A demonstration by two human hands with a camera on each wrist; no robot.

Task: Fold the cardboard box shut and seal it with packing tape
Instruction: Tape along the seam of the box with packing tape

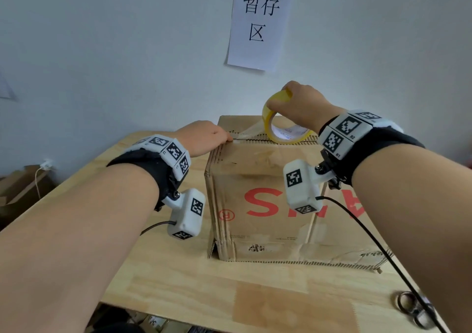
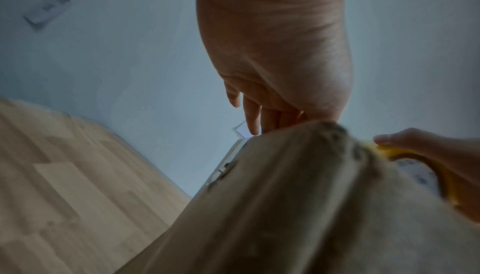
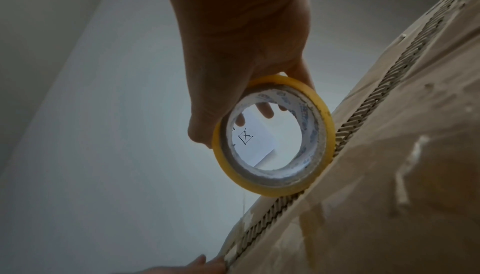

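Note:
A brown cardboard box with red print stands on the wooden table, its top flaps folded down. My right hand grips a yellow roll of packing tape standing on edge on the box top near the seam. A clear strip of tape runs from the roll leftward to my left hand, which presses its fingers flat on the box's top left edge. In the right wrist view the tape roll rests against the corrugated flap edge. The left wrist view shows straight fingers on the box.
Metal scissors lie at the table's front right, under my right wrist cable. A paper sign hangs on the white wall behind the box. More cardboard sits beyond the table's left side.

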